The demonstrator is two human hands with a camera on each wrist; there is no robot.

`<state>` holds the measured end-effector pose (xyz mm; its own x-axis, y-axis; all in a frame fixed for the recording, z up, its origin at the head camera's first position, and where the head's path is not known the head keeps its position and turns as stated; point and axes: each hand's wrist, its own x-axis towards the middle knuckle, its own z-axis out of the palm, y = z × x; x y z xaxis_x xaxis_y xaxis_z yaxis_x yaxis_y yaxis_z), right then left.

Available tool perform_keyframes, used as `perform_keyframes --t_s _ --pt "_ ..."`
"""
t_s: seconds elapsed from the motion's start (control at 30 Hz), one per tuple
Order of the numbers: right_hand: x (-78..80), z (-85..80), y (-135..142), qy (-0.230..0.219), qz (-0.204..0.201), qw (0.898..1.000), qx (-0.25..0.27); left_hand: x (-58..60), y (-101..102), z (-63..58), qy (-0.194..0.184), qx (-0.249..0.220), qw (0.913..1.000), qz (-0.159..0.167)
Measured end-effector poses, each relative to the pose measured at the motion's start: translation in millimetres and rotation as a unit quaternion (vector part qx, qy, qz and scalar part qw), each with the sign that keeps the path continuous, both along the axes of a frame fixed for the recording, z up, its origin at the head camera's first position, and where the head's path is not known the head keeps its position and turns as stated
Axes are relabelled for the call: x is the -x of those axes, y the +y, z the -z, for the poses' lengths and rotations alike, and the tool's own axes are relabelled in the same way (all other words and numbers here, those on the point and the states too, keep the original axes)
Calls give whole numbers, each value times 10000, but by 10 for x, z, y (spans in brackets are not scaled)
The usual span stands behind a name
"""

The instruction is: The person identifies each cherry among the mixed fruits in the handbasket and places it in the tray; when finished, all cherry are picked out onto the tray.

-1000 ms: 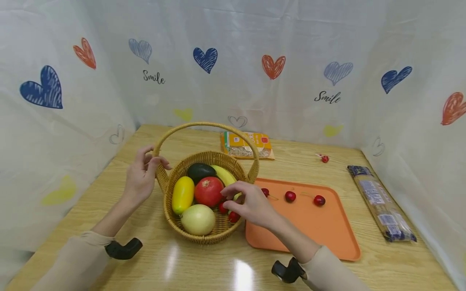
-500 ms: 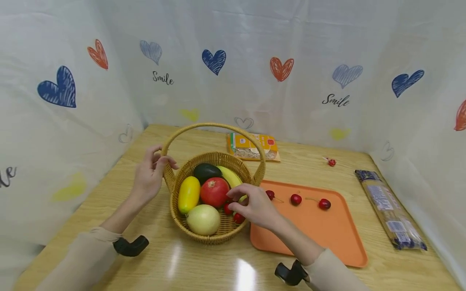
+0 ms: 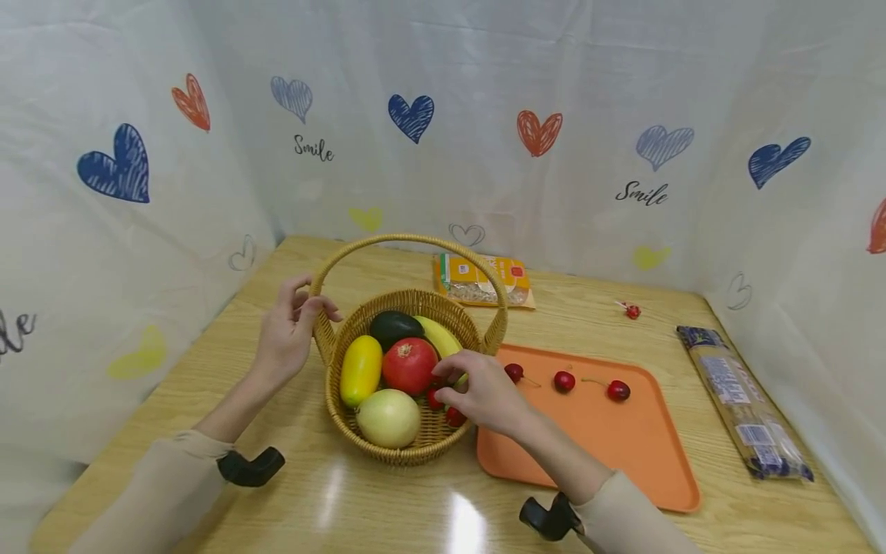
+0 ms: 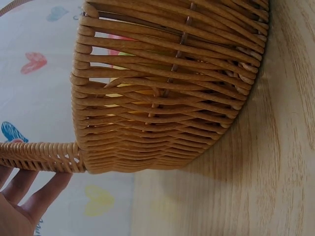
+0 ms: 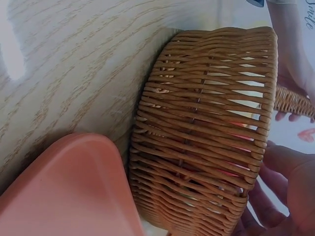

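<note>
A round wicker basket (image 3: 398,454) stands on the table with fruit inside. My left hand (image 3: 284,338) holds the left side of its arched handle (image 4: 39,156), thumb in front and fingers behind. My right hand (image 3: 484,388) reaches over the right rim, fingers bent and thumb low beside the cherries (image 3: 454,416); whether anything is between the fingertips is hidden. Around them lie a pomegranate (image 3: 410,365), a banana (image 3: 439,336), a dark green avocado-like fruit (image 3: 394,329), a yellow oblong fruit (image 3: 361,371) and a pale green round fruit (image 3: 388,419).
An orange tray (image 3: 588,438) right of the basket bears three cherries (image 3: 564,382). An orange-labelled food packet (image 3: 484,281) lies behind the basket. A small red wrapped candy (image 3: 631,311) and a long pack of noodles (image 3: 744,404) lie further right.
The head view has shifted slightly, so everything appears a little further right. Both hands keep nearly the same places at the basket; nothing is visibly taken or let go.
</note>
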<state>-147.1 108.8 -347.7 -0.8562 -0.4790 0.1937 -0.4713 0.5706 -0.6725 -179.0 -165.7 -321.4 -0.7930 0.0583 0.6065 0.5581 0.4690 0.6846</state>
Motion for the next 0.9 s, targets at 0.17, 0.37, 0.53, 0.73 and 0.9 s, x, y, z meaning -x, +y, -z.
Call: perform_keyframes --t_s 0.17,0.37,0.53,0.73,0.9 --pt "9 -5 -17 -14 138 9994 -327 8 24 -1 9 -31 10000 19" --pt "25 -48 -94 -169 412 9952 -872 13 6 5 -80 -74 9999 29" --pt "30 -72 -146 -172 527 9908 -1232 18 -15 17 -104 -98 9999 -12" --pt "13 -80 -153 -61 509 9863 -1570 1 -4 3 -133 -71 9999 18" --pt "15 -89 -168 -172 386 9784 -2025 19 -5 20 -112 -128 9998 38"
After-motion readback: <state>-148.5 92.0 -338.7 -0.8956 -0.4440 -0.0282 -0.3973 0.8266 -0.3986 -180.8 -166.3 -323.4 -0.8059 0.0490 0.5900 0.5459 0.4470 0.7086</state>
